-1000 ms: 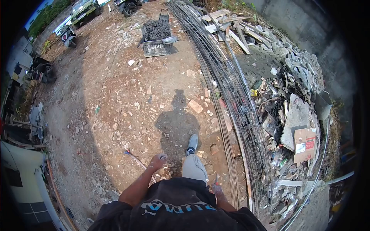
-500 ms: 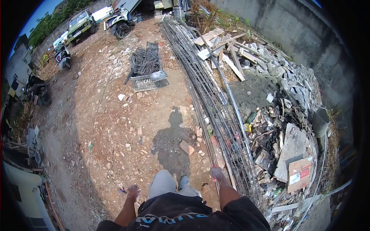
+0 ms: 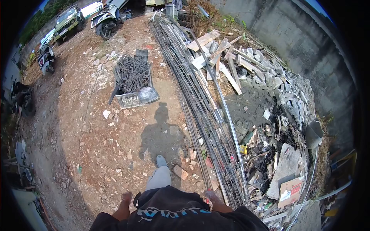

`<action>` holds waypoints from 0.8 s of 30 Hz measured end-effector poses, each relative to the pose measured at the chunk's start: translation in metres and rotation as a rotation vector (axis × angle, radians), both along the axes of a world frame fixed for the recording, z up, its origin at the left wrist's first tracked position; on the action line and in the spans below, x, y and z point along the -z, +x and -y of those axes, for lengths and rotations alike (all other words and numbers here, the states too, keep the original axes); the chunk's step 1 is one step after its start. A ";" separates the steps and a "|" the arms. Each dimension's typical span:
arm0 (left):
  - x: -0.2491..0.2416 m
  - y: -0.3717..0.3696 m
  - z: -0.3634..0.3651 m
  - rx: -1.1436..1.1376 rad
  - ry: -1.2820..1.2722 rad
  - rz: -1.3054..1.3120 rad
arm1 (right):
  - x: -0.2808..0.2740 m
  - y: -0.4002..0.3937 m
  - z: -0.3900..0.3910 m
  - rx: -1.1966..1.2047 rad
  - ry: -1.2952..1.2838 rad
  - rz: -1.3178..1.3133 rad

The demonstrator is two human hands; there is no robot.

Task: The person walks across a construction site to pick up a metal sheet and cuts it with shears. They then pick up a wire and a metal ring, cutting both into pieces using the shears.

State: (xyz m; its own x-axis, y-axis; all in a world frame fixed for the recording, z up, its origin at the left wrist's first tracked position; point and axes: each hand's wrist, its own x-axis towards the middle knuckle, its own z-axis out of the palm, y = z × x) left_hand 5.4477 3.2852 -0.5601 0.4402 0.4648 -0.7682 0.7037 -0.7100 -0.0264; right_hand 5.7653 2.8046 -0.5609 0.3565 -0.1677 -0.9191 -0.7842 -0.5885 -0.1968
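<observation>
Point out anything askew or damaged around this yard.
Right of the steel rebar cages, a cardboard piece lies against a jagged, broken-edged slab, amid blackened debris that looks burnt.

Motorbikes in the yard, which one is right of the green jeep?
The topmost motorbike, with white bodywork; the middle one and the dark lowest one are further left.
</observation>
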 end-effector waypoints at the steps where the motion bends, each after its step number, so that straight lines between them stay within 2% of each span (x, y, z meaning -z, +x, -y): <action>1: -0.005 0.021 -0.022 -0.031 -0.006 -0.003 | -0.009 0.013 -0.010 -0.064 0.028 0.013; 2: -0.013 0.040 -0.045 0.116 0.054 0.096 | -0.016 0.035 -0.026 -0.127 0.063 0.039; 4: 0.053 0.070 -0.113 -0.056 -0.047 0.249 | -0.041 0.055 -0.042 -0.249 0.117 0.061; 5: 0.016 0.106 -0.130 -0.299 -0.158 0.299 | -0.050 0.058 -0.039 -0.311 0.139 0.062; 7: 0.008 0.179 -0.172 -0.726 -0.313 0.619 | -0.028 0.089 -0.058 0.229 0.319 0.074; 9: -0.038 0.269 -0.202 -0.549 -0.254 0.621 | -0.061 0.138 -0.121 0.108 0.193 0.184; 11: -0.095 0.359 -0.204 -0.743 -0.344 0.769 | -0.085 0.178 -0.171 0.097 0.217 0.274; 13: -0.101 0.432 -0.216 -0.672 -0.384 0.873 | -0.079 0.208 -0.198 0.046 0.241 0.353; 15: -0.129 0.496 -0.214 -0.643 -0.462 0.911 | -0.065 0.244 -0.225 -0.047 0.266 0.422; 16: -0.128 0.523 -0.218 -0.559 -0.458 0.938 | -0.074 0.262 -0.243 0.032 0.181 0.312; 18: -0.120 0.563 -0.225 -0.397 -0.447 0.981 | -0.067 0.297 -0.258 0.086 0.292 0.211; 20: -0.127 0.600 -0.230 -0.485 -0.474 0.923 | -0.033 0.332 -0.251 0.170 0.513 0.090; 22: -0.119 0.639 -0.249 -0.496 -0.473 0.912 | -0.027 0.370 -0.258 0.194 0.549 0.112; 23: -0.111 0.653 -0.258 -0.468 -0.462 0.920 | -0.026 0.385 -0.259 0.077 0.492 0.225; 24: -0.104 0.661 -0.264 -0.441 -0.457 0.921 | -0.047 0.403 -0.272 -0.042 0.414 0.338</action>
State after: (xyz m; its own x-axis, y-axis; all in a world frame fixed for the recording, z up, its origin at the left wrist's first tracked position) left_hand 6.1089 3.5487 -0.4561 0.7954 0.4779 -0.3727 0.5127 -0.2027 0.8343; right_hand 6.1678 3.0761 -0.5139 0.6428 0.2052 -0.7380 -0.6139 -0.4381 -0.6566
